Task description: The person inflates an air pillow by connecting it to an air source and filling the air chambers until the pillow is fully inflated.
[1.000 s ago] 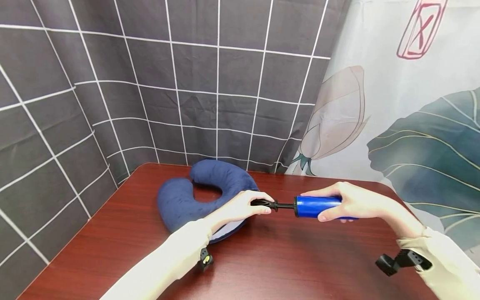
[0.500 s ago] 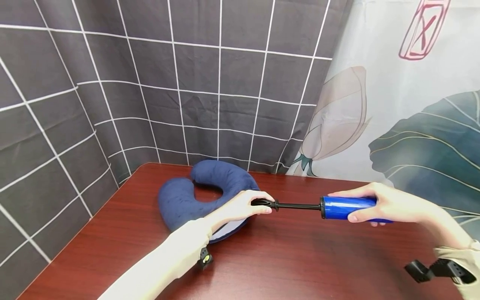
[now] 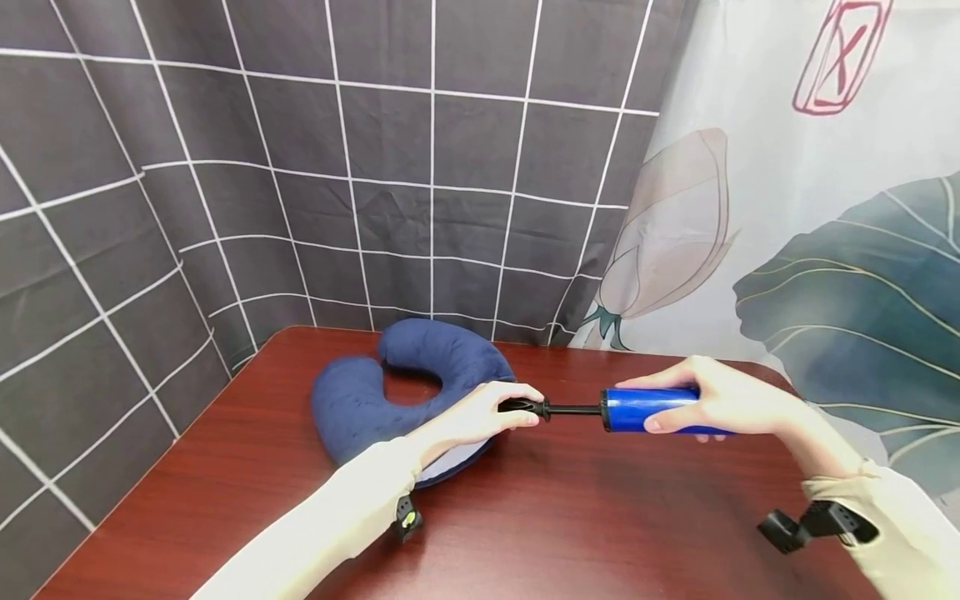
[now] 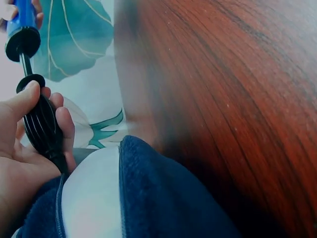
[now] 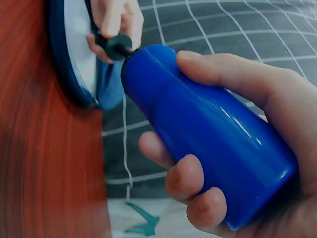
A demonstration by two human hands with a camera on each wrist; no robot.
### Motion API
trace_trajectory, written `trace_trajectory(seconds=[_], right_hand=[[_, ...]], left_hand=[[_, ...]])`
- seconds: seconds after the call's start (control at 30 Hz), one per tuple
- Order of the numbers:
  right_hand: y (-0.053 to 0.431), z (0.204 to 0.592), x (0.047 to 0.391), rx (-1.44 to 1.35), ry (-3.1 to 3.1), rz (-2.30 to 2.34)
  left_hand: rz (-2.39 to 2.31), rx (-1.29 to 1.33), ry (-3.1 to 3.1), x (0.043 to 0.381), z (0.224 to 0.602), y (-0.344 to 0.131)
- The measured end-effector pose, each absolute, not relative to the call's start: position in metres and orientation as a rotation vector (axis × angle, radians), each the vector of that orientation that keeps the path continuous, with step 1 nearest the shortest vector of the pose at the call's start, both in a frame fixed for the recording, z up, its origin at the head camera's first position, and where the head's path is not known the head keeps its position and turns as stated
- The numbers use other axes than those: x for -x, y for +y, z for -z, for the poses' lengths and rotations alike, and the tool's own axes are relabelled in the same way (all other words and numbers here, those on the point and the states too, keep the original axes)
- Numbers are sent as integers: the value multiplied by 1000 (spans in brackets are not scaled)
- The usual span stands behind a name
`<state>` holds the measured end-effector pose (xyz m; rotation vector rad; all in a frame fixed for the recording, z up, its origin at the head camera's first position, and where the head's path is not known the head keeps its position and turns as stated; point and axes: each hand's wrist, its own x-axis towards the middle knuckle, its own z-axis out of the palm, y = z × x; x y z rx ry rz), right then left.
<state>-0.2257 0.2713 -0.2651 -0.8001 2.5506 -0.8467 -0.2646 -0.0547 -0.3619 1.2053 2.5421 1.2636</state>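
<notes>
- The hand pump (image 3: 626, 410), right of the navy neck pillow (image 3: 360, 400), is showing a glossy blue barrel (image 5: 218, 139), thin black rod (image 3: 576, 409) and ribbed black grip (image 4: 43, 124).
- The left hand (image 3: 480, 410) is holding the grip near the pillow's right edge.
- The right hand (image 3: 723, 400) is clasping the barrel, farther right.
- A reddish table (image 3: 600, 517) is supporting the pillow.
</notes>
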Motion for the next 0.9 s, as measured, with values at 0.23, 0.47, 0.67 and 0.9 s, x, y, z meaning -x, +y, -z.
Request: trace_trajectory(seconds=[0.23, 0.47, 0.67, 0.9], right_hand=[[237, 279, 235, 794, 2541, 865], [215, 294, 242, 797, 2541, 895], [220, 295, 239, 823, 2555, 867], [235, 285, 229, 857, 2554, 822]], left_hand=[[-1267, -1210, 2558, 265, 362, -56], [-1239, -1193, 2599, 264, 362, -55], [-1232, -1210, 2592, 264, 362, -54], [-1215, -1203, 2623, 263, 362, -53]])
